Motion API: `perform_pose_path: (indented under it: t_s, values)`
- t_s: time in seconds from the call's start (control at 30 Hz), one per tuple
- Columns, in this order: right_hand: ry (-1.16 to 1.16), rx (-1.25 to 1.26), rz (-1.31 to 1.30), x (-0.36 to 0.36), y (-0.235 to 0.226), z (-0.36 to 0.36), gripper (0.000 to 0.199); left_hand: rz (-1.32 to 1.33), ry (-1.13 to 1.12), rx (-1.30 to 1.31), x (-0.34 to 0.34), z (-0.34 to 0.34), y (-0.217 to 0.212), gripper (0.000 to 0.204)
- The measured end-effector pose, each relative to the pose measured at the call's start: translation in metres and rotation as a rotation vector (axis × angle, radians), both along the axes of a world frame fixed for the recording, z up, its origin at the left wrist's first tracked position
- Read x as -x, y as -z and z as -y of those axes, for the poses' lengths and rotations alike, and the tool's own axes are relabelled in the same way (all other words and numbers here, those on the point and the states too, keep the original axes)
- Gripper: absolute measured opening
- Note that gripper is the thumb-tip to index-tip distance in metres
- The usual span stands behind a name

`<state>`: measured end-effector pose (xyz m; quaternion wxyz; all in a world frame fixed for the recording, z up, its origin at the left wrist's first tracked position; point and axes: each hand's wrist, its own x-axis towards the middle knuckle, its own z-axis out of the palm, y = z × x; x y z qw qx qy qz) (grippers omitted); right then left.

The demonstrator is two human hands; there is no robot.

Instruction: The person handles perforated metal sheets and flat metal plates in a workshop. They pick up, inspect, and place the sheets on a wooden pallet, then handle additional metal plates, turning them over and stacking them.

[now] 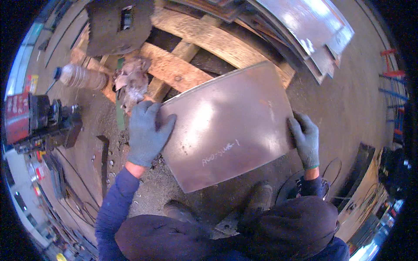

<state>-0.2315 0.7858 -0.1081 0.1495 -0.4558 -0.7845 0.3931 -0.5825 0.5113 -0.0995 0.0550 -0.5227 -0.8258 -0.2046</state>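
Observation:
I hold a rectangular grey metal plate [226, 126] flat in front of me, above the dirty floor and a wooden pallet [183, 69]. My left hand [147, 132], in a grey glove, grips the plate's left edge. Gripping its right edge is my right hand [305, 139], gloved the same way. Chalk marks run across the plate's near part. My two boots [257, 200] show below the plate.
A stack of similar metal plates [305, 30] lies on the pallet at the upper right. A plastic bottle [80, 76] and a crumpled rag [133, 80] lie at the pallet's left end. A red and black machine [35, 119] sits at the left. Dark steel pieces [119, 24] lie above.

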Motion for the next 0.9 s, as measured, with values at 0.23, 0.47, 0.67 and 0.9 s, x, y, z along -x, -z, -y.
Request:
perform_pose_path:
  t_s: [0.23, 0.47, 0.67, 0.9]
  values:
    - [0.142, 0.267, -0.076, -0.058, 0.004, 0.032, 0.042, 0.060, -0.038, 0.333, 0.001, -0.022, -0.022, 0.048]
    - [-0.045, 0.268, -0.354, -0.098, 0.024, 0.035, 0.045, -0.012, 0.042, 0.407, -0.004, -0.029, -0.025, 0.054]
    - [-0.079, 0.131, -0.444, -0.093, 0.038, 0.033, 0.047, 0.009, -0.023, 0.448, -0.026, -0.073, -0.025, 0.064]
    - [-0.115, 0.136, -0.477, -0.096, 0.054, 0.026, 0.050, 0.027, -0.037, 0.387, -0.064, -0.180, 0.001, 0.074]
